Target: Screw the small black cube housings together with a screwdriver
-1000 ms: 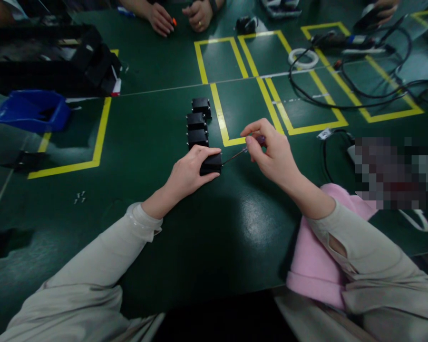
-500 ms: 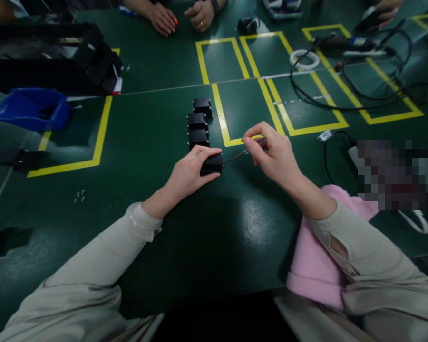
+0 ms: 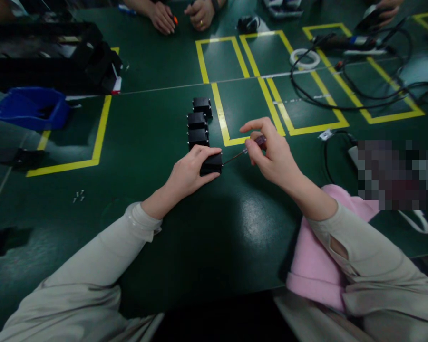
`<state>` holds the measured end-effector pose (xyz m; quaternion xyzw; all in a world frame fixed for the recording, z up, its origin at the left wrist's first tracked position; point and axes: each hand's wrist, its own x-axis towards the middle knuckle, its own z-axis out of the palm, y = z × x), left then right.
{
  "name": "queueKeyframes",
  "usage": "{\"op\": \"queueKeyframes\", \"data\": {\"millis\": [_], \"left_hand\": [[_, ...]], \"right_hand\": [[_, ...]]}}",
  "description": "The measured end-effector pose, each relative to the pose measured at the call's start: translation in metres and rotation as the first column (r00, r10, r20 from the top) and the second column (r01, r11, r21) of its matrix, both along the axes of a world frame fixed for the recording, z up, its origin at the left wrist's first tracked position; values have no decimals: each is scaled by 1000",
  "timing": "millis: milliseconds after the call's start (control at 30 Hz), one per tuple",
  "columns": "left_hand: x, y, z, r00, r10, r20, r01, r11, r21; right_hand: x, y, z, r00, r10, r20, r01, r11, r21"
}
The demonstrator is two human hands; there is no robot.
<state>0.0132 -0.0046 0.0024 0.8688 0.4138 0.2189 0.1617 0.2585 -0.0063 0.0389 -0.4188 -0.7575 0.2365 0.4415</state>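
Note:
My left hand (image 3: 189, 167) grips a small black box (image 3: 211, 164) against the green table, thumb on the near side and fingers over the far side. In my right hand (image 3: 273, 151) is a screwdriver (image 3: 260, 140), its handle pinched between thumb and fingers with the index finger lifted. The thin shaft points left and down, and its tip meets a screw at the box's right end. Just beyond stand several similar black boxes (image 3: 198, 137) in a row, with small screws at their ends.
Several loose screws (image 3: 79, 195) lie at left, below a blue bin (image 3: 30, 108) and a long black tray (image 3: 39, 59). A pink cloth (image 3: 317, 266) lies under my right forearm. Cables (image 3: 342, 108) and a white ring (image 3: 304, 59) are at right. Another person's hands (image 3: 199, 15) rest across the table.
My right index finger has lifted away from the thumb, and the fingers have shifted on the screwdriver handle. My left hand and the black box stay in place.

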Motion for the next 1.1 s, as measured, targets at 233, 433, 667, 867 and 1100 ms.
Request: {"op": "queueKeyframes", "data": {"millis": [233,433,667,867,1100], "left_hand": [[1,0,1,1000,0,-14,0,1000,-10],[1,0,2,1000,-2,-18,2,1000,-16],[0,0,1,1000,4,-25,-5,1000,-14],[-1,0,1,1000,-3,-20,3,1000,-10],[0,0,0,1000,-2,-19,1,1000,-10]], "right_hand": [[1,1,-1,1000,2,-6,-2,1000,-2],[0,1,0,1000,-2,2,2,1000,15],[0,1,0,1000,3,-29,-5,999,-43],[1,1,1,1000,-8,23,8,1000,-28],[0,0,0,1000,-6,9,6,1000,-15]]}}
